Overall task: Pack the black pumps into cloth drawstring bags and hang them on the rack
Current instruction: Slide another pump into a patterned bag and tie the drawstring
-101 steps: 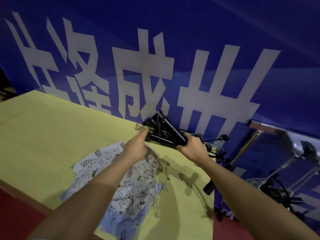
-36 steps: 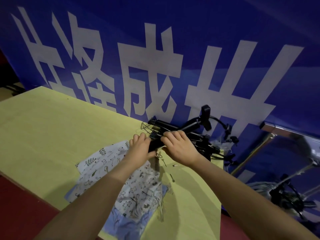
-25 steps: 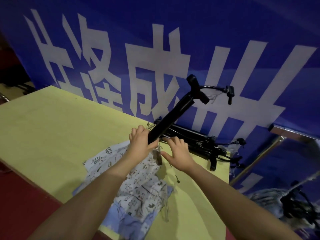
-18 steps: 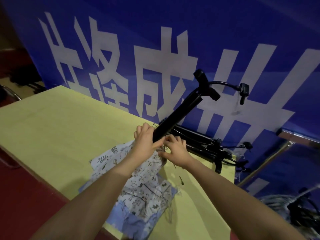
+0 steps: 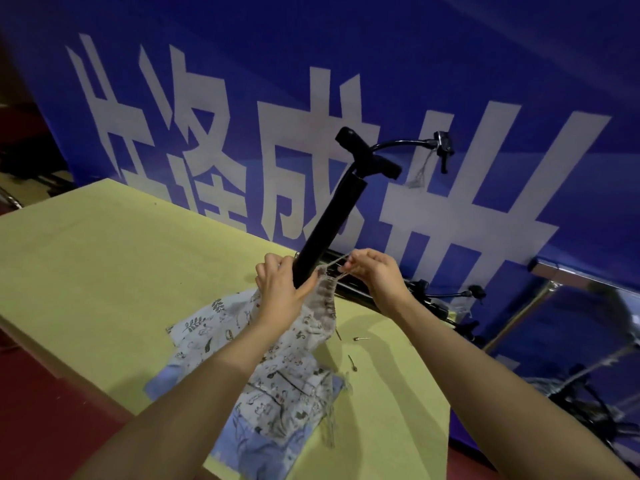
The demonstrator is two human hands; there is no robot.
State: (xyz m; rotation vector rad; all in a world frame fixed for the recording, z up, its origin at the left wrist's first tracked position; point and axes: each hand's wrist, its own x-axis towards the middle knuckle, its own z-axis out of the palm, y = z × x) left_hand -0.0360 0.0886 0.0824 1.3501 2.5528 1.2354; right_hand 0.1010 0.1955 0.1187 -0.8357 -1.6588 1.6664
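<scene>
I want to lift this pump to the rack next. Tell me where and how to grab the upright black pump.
Grip the black pump on the bare barrel just under its T-handle, coming from the left. The barrel leans up and right, its foot sits in the cloth bag held by the left hand, and the hose arcs off right.

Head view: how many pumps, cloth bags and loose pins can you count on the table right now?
Held pump: 1
Pumps piled by the banner: count unclear, tangled
Cloth bags: at least 2, overlapping
Loose pins: 2
Total surely countable: 5
</scene>
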